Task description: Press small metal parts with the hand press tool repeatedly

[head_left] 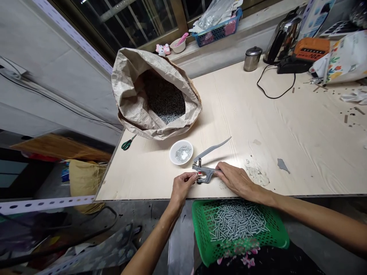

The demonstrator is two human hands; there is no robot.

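Observation:
A grey pair of hand-press pliers [207, 173] with a coil spring and a small red part lies near the table's front edge, its upper handle raised. My right hand [233, 177] is closed around the end of its lower handle. My left hand [183, 187] pinches at the pliers' jaw; whatever sits between the fingertips is too small to make out. Just behind is a white bowl [172, 156] with small shiny metal pieces in it. Below the table edge, a green plastic basket [202, 229] on the lap holds a heap of short metal pins [239, 219].
A large open paper sack [126, 76] of small dark and shiny pieces stands at the back left, with green-handled scissors [127, 143] beside it. A lidded metal canister [252, 59], a kettle [282, 36], an orange-and-black device [311, 49] and a cable are at the back right.

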